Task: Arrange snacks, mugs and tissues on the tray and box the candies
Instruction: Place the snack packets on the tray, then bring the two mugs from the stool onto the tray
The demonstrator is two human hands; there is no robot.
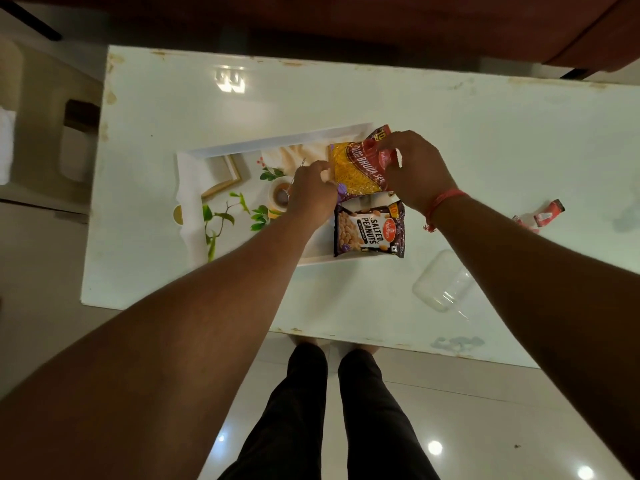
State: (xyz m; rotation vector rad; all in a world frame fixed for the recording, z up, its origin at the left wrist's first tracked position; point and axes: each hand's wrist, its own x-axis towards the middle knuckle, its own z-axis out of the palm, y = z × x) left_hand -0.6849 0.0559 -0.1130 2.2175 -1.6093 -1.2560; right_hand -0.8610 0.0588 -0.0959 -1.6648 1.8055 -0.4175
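A white tray printed with leaves and a cup lies on the white table. A yellow and red sev packet rests at the tray's right end. My left hand pinches its left edge and my right hand grips its red top right corner. A dark salted peanuts packet lies flat just in front of it, on the tray's near right corner. Red-wrapped candies lie on the table to the right. A clear plastic box stands near the front right, partly behind my right forearm.
The table's near edge runs just above my feet on a glossy tiled floor. A dark brown sofa runs along the far side. A beige chair stands to the left of the table.
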